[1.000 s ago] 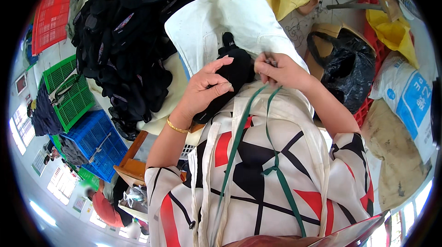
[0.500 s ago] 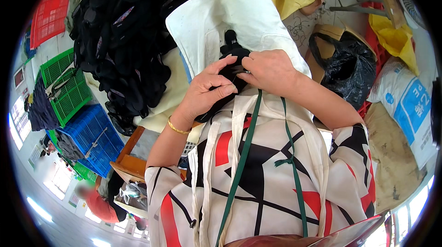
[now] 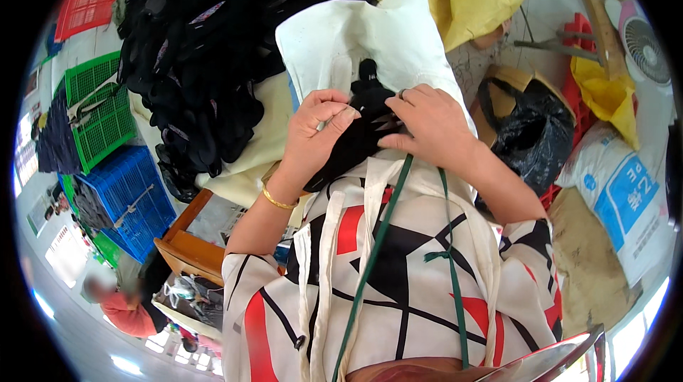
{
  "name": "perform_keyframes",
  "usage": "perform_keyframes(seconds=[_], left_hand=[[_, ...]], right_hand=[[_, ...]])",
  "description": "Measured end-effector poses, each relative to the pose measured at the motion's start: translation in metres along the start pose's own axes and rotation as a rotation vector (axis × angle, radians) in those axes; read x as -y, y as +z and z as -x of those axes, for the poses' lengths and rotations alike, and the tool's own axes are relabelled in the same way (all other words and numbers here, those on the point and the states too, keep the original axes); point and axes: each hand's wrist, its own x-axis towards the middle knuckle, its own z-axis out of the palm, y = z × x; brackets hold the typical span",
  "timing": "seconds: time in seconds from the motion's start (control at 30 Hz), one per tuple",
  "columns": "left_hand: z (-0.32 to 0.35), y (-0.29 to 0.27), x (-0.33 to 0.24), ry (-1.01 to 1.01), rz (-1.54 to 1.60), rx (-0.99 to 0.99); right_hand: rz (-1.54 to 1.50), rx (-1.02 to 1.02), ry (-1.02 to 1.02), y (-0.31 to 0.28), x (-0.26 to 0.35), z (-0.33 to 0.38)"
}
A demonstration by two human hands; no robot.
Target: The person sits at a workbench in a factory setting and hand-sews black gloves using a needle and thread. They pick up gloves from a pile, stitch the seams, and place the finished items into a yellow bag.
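A black fabric piece [image 3: 356, 126] lies in my lap on a white cloth [image 3: 398, 33], its narrow rounded end pointing away from me. My left hand [image 3: 320, 126], with a gold bracelet on its wrist, is raised at the piece's left side. Its thumb and index finger are pinched together; what they hold is too small to make out. Over the right edge of the piece is my right hand [image 3: 437, 129], wearing a ring. Its thumb and fingers are apart, and the fingertips are at the black fabric.
A big heap of black fabric pieces [image 3: 192, 62] lies at the far left. Green [image 3: 99, 112] and blue crates [image 3: 131, 200] stand left, near a wooden stool [image 3: 185, 236]. At right are a black plastic bag [image 3: 530, 126] in a carton, a white sack [image 3: 612, 197] and a fan [image 3: 644, 44].
My hands have moved apart: the left away from the black piece, the right a little to the right with its fingers opened. The whole view has shifted slightly.
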Motion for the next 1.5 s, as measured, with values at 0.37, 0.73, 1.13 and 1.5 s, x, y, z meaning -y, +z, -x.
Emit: perform_keyframes(seconds=[0.37,0.73,1.13,1.5], left_hand=[[0.007,0.011,-0.003,0.401,-0.467,-0.104],[0.03,0.0,0.018,-0.166,-0.417,0.2],[0.015,-0.049,0.011,0.362,-0.406,-0.184],[0.012,-0.046,0.032,-0.012,0.664,-0.106]], right_hand=[[-1.349,-0.108,0.38,0.043,0.025,-0.023],[-1.198,-0.292,0.611,-0.004,-0.032,-0.009],[-0.823,-0.003,0.369,0.03,0.011,-0.072],[-0.47,-0.152,0.169,0.027,0.046,-0.072]])
